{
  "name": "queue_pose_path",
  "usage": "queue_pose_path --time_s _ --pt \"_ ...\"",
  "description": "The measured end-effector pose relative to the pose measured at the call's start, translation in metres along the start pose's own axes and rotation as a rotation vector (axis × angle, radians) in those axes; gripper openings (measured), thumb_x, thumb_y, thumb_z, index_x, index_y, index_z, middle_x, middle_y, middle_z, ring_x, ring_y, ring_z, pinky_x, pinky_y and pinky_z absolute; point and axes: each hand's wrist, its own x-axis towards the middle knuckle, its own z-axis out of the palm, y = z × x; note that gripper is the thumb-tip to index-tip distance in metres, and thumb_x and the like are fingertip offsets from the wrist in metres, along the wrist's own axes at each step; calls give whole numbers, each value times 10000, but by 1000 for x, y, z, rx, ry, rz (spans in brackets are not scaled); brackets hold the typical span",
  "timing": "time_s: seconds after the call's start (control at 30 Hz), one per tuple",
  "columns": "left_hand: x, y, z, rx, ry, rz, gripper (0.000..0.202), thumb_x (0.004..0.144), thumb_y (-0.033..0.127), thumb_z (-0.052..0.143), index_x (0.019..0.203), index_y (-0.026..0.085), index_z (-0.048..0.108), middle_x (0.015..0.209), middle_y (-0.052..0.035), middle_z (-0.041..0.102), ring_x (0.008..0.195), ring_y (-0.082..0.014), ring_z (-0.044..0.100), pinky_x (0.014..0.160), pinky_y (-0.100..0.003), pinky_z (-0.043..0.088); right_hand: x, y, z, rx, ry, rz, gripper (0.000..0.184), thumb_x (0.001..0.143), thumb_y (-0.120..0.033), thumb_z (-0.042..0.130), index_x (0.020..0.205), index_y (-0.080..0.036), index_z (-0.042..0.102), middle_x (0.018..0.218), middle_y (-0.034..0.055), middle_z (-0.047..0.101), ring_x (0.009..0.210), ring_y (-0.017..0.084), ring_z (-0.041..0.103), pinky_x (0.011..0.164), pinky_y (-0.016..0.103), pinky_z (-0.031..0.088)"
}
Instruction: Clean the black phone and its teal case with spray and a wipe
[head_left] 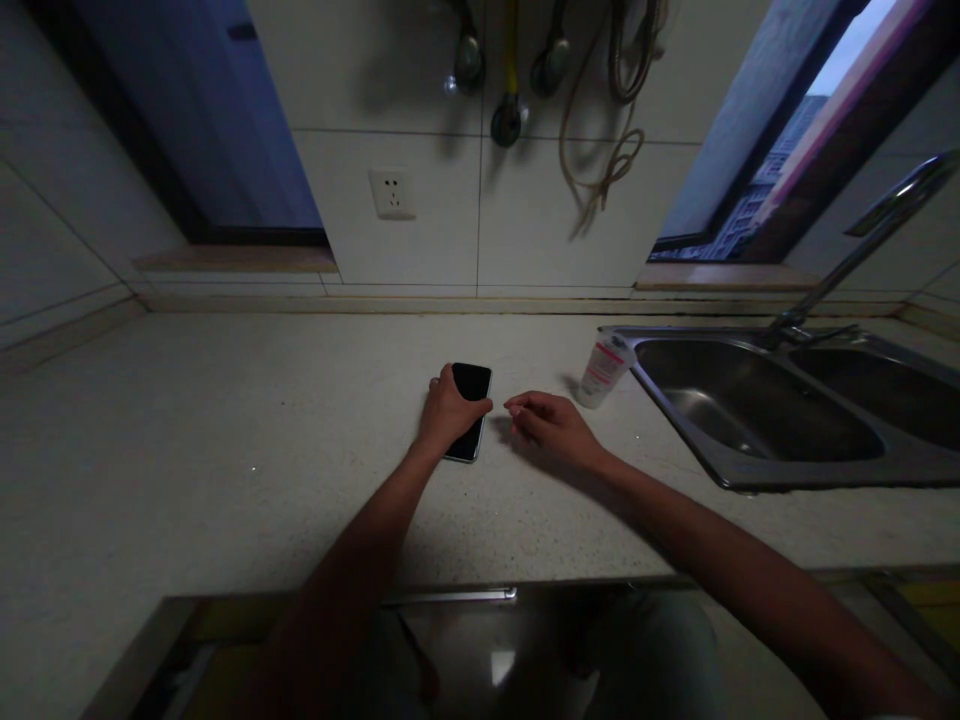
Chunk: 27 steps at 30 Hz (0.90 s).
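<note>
A black smartphone (471,384) lies flat on the pale speckled countertop (337,400), its dark screen facing up. My left hand (445,410) spans it from above, the thumb at its right edge and the fingers at its left side, hiding part of the screen. Just right of the phone, my right hand (553,425) is closed with thumb and index finger pinched together. Whatever may be between those fingertips is too small to make out. Behind the right hand a clear plastic cup (604,372) with red-pink print stands on the counter, close to the sink.
To the right is a double steel sink (750,400) with a tall chrome faucet (862,250). A wall socket (392,194), pipe fittings (506,120) and a hanging looped cord (600,185) are on the tiled wall. Windows flank the wall on both sides.
</note>
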Motion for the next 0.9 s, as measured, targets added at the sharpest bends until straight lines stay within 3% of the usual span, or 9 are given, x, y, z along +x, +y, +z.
queue_pose_path --time_s 0.17,0.3,0.43,0.6,0.73,0.9 --pt "1 -2 4 114 16 -19 728 717 389 753 1334 134 462 1258 -212 585 1184 -322 590 958 -403 471 5 -8 -28 -537 105 -165 300 956 -354 515 1036 -162 731 743 57 733 623 161 647 638 288 479" --pt "2 -4 8 244 26 -23 730 729 417 723 1345 110 480 1258 -219 597 1198 -346 570 992 -432 454 10 -7 -42 -852 119 -117 277 957 -286 522 1063 -165 748 875 102 777 748 205 700 712 306 482" --pt "1 -4 11 340 14 -20 833 718 446 706 1420 83 441 1327 -233 584 1242 -392 518 1014 -487 433 11 -8 -43 -956 89 -15 285 971 -272 508 1083 -171 750 935 109 784 820 225 720 737 306 489" --pt "-1 -4 12 362 9 -12 839 736 450 682 1446 82 426 1344 -226 579 1244 -375 515 1016 -467 429 12 -7 -44 -1050 66 101 323 984 -284 482 1155 -166 730 1020 132 778 934 256 726 796 325 503" --pt "-2 -5 12 371 24 5 792 768 454 681 1424 75 450 1347 -234 576 1230 -374 517 1001 -471 431 13 -3 -49 -1127 35 242 392 986 -379 497 1254 -159 681 1127 175 749 1048 301 704 832 355 513" --pt "-8 2 7 319 145 195 613 894 425 590 1410 111 486 1413 -214 533 1293 -355 467 1047 -479 396 11 -2 -53 -1139 -24 294 419 924 -517 597 1129 -177 729 1069 183 750 962 303 720 750 345 518"
